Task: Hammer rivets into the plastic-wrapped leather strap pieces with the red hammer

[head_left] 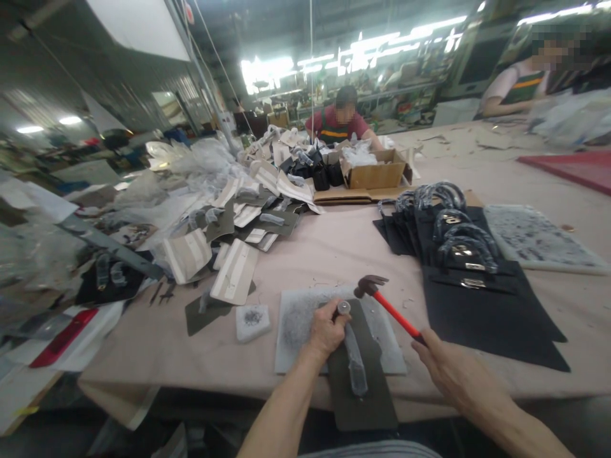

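My left hand (pixel 328 327) is closed around a short metal punch (pixel 344 308), held upright with its round top facing up. Under it lies a dark olive panel (pixel 377 388) with a plastic-wrapped handle (pixel 356 366). The panel rests partly on a pale, marked board (pixel 298 331) and reaches over the table's front edge. My right hand (pixel 442 359) grips a claw hammer (pixel 394 312) by its orange and black handle. The hammer's head is raised a little to the right of the punch, apart from it. The punch's lower tip is hidden by my fingers.
A small white block (pixel 252 322) holding dark bits sits left of the board. Olive and beige panels (pixel 236 270) pile up at the left. Black panels with wrapped handles (pixel 487 305) lie right. Behind are a cardboard box (pixel 377 173) and a person (pixel 344 117); another person (pixel 520 83) is far right.
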`<state>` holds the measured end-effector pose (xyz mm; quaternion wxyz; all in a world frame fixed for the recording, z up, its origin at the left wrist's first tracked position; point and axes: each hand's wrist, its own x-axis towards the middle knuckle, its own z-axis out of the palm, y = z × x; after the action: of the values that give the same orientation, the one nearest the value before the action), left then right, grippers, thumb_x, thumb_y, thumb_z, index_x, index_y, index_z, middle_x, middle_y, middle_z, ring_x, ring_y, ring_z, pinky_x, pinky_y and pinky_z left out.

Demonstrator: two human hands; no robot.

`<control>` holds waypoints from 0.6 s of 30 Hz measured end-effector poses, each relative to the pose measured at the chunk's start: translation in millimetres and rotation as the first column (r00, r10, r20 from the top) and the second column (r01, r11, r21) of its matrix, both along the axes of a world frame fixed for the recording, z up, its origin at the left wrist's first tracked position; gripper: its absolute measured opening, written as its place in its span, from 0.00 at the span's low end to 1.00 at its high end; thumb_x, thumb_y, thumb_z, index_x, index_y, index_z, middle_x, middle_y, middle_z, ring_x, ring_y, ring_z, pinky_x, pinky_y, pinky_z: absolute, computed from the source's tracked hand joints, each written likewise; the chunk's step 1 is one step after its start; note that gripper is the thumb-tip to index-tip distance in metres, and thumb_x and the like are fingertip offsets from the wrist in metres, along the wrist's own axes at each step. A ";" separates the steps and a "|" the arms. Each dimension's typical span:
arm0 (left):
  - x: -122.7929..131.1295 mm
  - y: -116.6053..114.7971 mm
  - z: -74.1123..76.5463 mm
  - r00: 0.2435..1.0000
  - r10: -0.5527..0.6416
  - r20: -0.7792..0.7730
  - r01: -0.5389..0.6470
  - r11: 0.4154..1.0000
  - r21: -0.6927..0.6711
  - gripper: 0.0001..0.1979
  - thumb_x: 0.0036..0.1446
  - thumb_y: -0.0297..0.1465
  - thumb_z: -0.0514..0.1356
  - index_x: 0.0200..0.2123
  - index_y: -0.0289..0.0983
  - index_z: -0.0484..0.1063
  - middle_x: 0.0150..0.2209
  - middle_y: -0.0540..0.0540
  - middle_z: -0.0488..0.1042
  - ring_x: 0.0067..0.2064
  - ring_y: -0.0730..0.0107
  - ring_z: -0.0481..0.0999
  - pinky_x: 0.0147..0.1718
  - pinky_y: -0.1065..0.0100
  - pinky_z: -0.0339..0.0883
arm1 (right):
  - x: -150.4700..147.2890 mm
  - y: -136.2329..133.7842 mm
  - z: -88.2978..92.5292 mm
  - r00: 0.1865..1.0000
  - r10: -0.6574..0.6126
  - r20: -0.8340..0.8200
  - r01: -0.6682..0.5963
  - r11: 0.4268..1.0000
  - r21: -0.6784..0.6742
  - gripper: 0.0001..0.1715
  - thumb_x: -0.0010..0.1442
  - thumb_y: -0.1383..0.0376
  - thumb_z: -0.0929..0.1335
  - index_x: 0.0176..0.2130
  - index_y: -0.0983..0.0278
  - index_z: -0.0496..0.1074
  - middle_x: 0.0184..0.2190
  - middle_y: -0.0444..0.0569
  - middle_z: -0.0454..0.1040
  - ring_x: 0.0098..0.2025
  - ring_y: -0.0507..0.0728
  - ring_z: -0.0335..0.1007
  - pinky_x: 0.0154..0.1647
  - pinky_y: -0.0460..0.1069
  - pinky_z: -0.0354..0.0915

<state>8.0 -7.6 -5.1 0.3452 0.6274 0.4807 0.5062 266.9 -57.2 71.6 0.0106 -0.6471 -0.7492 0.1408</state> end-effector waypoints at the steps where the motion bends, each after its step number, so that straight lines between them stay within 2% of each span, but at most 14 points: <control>1: 0.3 0.3 0.4 1.000 0.004 0.007 -0.004 1.000 -0.003 0.05 0.56 0.28 0.61 0.37 0.39 0.76 0.31 0.49 0.74 0.35 0.64 0.72 0.37 0.67 0.63 | 0.4 7.7 -3.1 0.999 -0.053 -0.012 0.052 0.998 -0.046 0.12 0.72 0.60 0.58 0.40 0.61 0.67 0.25 0.51 0.75 0.30 0.65 0.76 0.27 0.50 0.50; 3: 0.8 1.5 0.3 1.000 0.023 0.017 -0.023 1.000 -0.015 0.03 0.55 0.28 0.62 0.34 0.38 0.75 0.30 0.50 0.72 0.33 0.66 0.70 0.36 0.68 0.62 | -0.3 22.4 -12.3 0.990 -0.135 -0.033 0.130 0.985 -0.110 0.13 0.74 0.62 0.57 0.41 0.63 0.67 0.26 0.52 0.75 0.32 0.64 0.77 0.29 0.50 0.54; 5: 1.3 3.2 -1.1 0.998 0.049 0.025 -0.048 0.998 -0.034 0.04 0.54 0.31 0.64 0.33 0.38 0.75 0.29 0.50 0.72 0.32 0.67 0.69 0.35 0.68 0.62 | -5.4 32.0 -21.4 0.989 -0.150 -0.004 0.149 0.986 -0.072 0.14 0.74 0.63 0.57 0.44 0.66 0.68 0.31 0.55 0.76 0.34 0.64 0.77 0.31 0.50 0.58; 8: 2.4 5.7 -3.6 0.991 0.094 0.091 -0.085 0.992 -0.099 0.10 0.52 0.36 0.67 0.35 0.37 0.76 0.29 0.50 0.73 0.32 0.66 0.71 0.34 0.68 0.64 | -27.6 29.6 -26.8 0.996 -0.078 0.044 0.068 0.977 0.203 0.17 0.72 0.63 0.59 0.53 0.71 0.67 0.48 0.65 0.73 0.46 0.67 0.74 0.39 0.55 0.66; 10: 3.2 7.2 -4.1 0.981 0.114 0.157 -0.091 0.986 -0.142 0.14 0.50 0.38 0.69 0.37 0.36 0.76 0.30 0.49 0.75 0.32 0.66 0.73 0.34 0.68 0.66 | -52.6 17.1 -26.3 0.996 0.058 -0.065 -0.034 0.947 0.320 0.24 0.71 0.61 0.61 0.61 0.70 0.62 0.55 0.65 0.69 0.52 0.67 0.71 0.46 0.57 0.69; 11: 3.5 8.1 -3.8 0.977 0.115 0.182 -0.086 0.983 -0.160 0.15 0.49 0.38 0.69 0.37 0.36 0.76 0.30 0.49 0.75 0.32 0.66 0.73 0.34 0.68 0.67 | -66.8 9.1 -26.2 0.980 0.144 -0.140 -0.095 0.946 0.311 0.26 0.71 0.59 0.61 0.63 0.69 0.60 0.56 0.63 0.69 0.52 0.66 0.71 0.48 0.57 0.69; 13: 4.2 10.5 -2.6 0.964 0.128 0.232 -0.084 0.978 -0.194 0.15 0.48 0.37 0.69 0.37 0.35 0.76 0.31 0.49 0.76 0.32 0.67 0.74 0.35 0.69 0.67 | -94.6 -7.3 -28.2 0.938 0.268 -0.219 -0.227 0.954 0.193 0.26 0.71 0.59 0.61 0.64 0.66 0.60 0.52 0.60 0.72 0.48 0.63 0.74 0.45 0.54 0.71; 15: 4.9 13.3 -1.1 0.934 0.194 0.300 -0.124 0.963 -0.238 0.13 0.48 0.36 0.68 0.36 0.35 0.76 0.31 0.49 0.76 0.33 0.67 0.74 0.35 0.70 0.67 | -116.1 -19.6 -32.9 0.943 0.288 -0.169 -0.285 0.958 0.045 0.23 0.71 0.62 0.59 0.62 0.66 0.65 0.48 0.58 0.74 0.41 0.63 0.77 0.40 0.53 0.70; 18: 5.1 15.7 0.6 0.880 0.281 0.383 -0.175 0.941 -0.289 0.13 0.48 0.36 0.68 0.35 0.34 0.75 0.31 0.48 0.77 0.34 0.67 0.74 0.35 0.70 0.67 | -128.2 -24.9 -38.6 0.962 0.221 -0.157 -0.231 0.972 -0.043 0.24 0.73 0.64 0.55 0.59 0.66 0.68 0.46 0.58 0.75 0.42 0.63 0.77 0.41 0.54 0.70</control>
<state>13.0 8.1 -4.4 0.4527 0.3950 0.5251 0.6027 138.7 -82.1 32.9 0.0317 -0.5448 -0.8105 0.2126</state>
